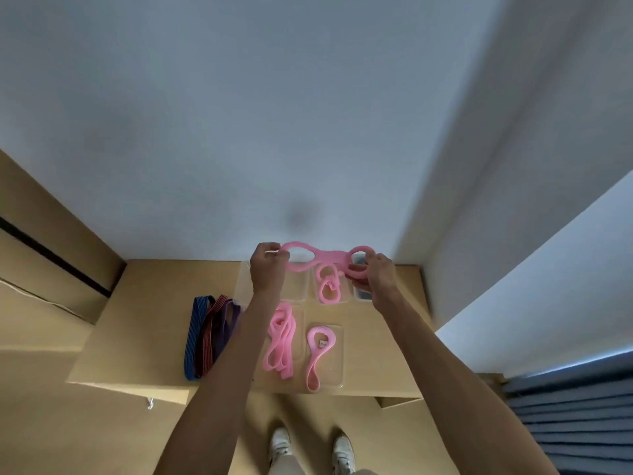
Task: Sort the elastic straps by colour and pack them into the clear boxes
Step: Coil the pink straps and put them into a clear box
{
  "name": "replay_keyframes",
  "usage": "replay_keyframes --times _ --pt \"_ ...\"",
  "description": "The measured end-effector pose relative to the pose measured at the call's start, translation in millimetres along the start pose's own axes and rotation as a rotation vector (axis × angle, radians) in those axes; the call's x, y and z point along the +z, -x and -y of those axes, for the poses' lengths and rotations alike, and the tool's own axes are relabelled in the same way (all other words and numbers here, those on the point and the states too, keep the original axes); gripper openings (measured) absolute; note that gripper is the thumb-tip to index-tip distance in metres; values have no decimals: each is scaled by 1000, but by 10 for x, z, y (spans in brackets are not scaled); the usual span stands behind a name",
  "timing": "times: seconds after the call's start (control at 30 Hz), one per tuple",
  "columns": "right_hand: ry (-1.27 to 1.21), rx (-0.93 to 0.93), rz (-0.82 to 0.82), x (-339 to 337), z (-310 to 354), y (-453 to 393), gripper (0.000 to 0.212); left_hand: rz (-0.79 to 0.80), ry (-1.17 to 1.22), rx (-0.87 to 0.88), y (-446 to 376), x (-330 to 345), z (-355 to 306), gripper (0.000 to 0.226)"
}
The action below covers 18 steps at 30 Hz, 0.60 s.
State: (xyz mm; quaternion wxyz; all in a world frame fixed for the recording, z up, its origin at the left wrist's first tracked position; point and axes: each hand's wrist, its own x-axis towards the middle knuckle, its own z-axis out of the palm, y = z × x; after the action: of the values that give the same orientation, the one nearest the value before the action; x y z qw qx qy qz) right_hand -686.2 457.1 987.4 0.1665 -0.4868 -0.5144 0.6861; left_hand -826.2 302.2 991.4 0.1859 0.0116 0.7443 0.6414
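Pink strap [320, 258]: stretched between left hand [268, 265] and right hand [378, 274], fingers of both curled round its ends; clear boxes [323, 354] of pink straps beneath the fingers.

Both bare arms reach forward; left hand [268, 265] and right hand [378, 274] are raised level, fingers curled, pinching.

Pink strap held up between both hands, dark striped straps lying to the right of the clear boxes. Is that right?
Not quite. The head view shows the dark striped straps lying left of the clear boxes, not right. The pink strap is indeed held between the left hand and right hand.
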Motion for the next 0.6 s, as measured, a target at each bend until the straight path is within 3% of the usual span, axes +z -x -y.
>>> replay_keyframes --times 0.07,0.13,0.2,0.27,0.37,0.5,0.6 --pt "55 -40 -2 84 48 24 24 -4 -436 8 -35 10 179 21" --pt "116 -87 32 209 131 41 21 85 -692 40 -19 46 315 35" --pt "185 -119 60 348 227 51 23 152 -666 158 9 94 349 45" --pt "298 -155 44 478 278 42 24 252 -537 310 25 134 309 42" --pt "399 -201 -5 656 287 45 20 350 -543 492 17 165 248 37" --pt "474 -317 22 846 272 53 30 250 -556 550 -125 135 255 32" --pt "400 -418 -37 928 253 93 44 202 -441 443 -221 89 280 31"
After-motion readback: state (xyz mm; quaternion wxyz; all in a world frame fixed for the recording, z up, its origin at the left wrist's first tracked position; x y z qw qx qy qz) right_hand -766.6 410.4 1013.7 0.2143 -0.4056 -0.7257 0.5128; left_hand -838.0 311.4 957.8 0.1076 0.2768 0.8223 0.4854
